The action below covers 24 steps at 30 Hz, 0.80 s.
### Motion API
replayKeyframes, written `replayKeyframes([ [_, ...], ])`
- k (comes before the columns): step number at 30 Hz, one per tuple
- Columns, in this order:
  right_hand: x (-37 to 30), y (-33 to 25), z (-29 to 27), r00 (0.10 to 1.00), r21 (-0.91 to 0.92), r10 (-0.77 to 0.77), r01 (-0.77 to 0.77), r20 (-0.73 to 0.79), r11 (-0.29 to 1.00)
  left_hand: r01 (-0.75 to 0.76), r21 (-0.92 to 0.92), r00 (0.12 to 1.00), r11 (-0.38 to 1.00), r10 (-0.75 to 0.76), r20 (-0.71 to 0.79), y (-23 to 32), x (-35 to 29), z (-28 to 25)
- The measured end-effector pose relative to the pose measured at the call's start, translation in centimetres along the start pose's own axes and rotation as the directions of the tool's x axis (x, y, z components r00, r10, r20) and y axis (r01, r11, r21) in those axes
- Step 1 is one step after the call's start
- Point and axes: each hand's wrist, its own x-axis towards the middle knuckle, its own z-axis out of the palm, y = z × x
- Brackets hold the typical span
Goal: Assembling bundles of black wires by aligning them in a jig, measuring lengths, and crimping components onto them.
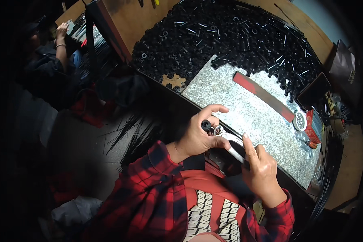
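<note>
The right hand (263,167) curls around the lower end of a silver hand tool (236,155), its forefinger extended. The left hand (197,137) holds a short black tube (206,126) against the tool's upper end, forefinger spread. Beyond lie a speckled board (230,97), a red-and-dark bar (264,97), then heaped black parts (230,36).

A workshop: heaped small black parts (238,40) across a workbench (173,81), a co-worker (56,60) alongside.

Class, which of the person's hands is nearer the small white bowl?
Right: the right hand is below-left of the white bowl in view; the left hand is farther left.
</note>
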Motion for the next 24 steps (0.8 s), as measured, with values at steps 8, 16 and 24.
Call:
replayKeyframes([
  [8,-0.4,1.0,1.1,0.991,-0.216,-0.065,0.037,-0.121,0.976,0.085,-0.094,0.996,0.992,-0.08,0.05,0.8,0.4,0.4],
  [16,-0.9,1.5,0.3,0.987,-0.352,-0.102,0.053,-0.124,0.934,0.071,-0.065,0.995,0.995,-0.066,0.078,0.9,0.5,0.9],
  [24,-0.6,2.1,-0.1,0.97,-0.478,-0.201,0.112,-0.139,0.871,0.068,-0.013,0.992,0.998,-0.066,0.11,0.7,0.5,1.1],
])
